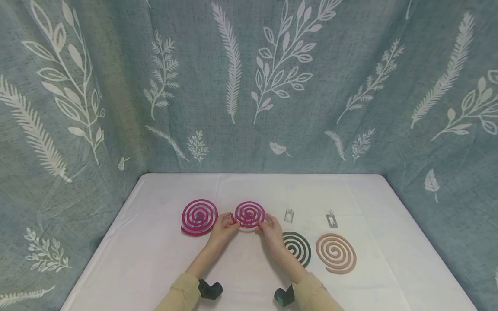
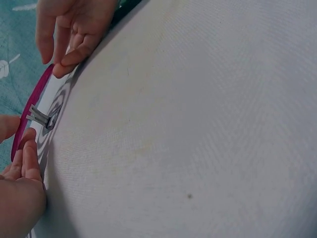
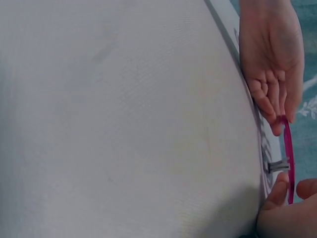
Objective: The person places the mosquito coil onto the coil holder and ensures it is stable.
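Both hands hold a magenta mosquito coil (image 1: 249, 214) by opposite edges, low over the table. My left hand (image 1: 224, 231) pinches its left rim between thumb and fingers, near the coil's outer end. At the right rim, the thumb and fingertips of my right hand (image 1: 272, 233) grip it. Under the coil's middle stands a small metal coil stand (image 2: 40, 117), whose upright prongs reach the coil's underside in both wrist views. The coil appears edge-on in the right wrist view, roughly level above the stand's base.
Left of the hands lies another magenta coil (image 1: 199, 216). A dark green coil (image 1: 292, 249), partly behind my right forearm, and a tan coil (image 1: 333, 250) lie to the right. Two metal stands (image 1: 288, 215) sit behind them on the white-covered table (image 1: 249, 185). Patterned curtains (image 1: 249, 86) surround the table.
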Motion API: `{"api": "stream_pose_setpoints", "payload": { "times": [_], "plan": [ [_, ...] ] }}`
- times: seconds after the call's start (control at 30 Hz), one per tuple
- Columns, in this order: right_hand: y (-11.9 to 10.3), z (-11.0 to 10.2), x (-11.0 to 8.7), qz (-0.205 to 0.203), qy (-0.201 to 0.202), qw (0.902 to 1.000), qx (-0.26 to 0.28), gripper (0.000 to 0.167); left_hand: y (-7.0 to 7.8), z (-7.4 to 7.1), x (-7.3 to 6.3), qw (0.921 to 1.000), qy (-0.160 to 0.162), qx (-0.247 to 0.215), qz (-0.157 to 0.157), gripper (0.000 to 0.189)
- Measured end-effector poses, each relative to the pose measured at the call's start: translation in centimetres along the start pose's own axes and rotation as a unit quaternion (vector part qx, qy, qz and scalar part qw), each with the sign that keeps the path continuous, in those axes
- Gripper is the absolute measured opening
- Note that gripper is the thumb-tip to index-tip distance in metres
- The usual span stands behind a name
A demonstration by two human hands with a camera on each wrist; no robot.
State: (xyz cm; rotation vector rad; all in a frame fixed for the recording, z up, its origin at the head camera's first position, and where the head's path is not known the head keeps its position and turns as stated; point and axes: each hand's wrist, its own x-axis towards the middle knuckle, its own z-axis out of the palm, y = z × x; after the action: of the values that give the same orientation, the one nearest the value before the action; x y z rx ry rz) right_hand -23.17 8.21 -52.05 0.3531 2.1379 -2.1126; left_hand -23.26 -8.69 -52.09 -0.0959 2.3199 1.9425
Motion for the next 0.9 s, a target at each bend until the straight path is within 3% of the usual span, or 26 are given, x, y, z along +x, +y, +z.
{"api": "stream_pose_setpoints", "payload": {
  "times": [0.47,0.9],
  "plan": [
    [-0.7,-0.6,-0.4,0.016,-0.042,0.9982,-0.038,0.064,0.6,-0.2,-0.1,0.9993,-0.008,0.029,-0.022,0.068],
    [-0.6,-2.3,-0.3,0.031,-0.074,0.9944,-0.069,0.066,1.0,-0.5,-1.4,0.9974,-0.019,0.061,-0.032,0.069]
  ]
}}
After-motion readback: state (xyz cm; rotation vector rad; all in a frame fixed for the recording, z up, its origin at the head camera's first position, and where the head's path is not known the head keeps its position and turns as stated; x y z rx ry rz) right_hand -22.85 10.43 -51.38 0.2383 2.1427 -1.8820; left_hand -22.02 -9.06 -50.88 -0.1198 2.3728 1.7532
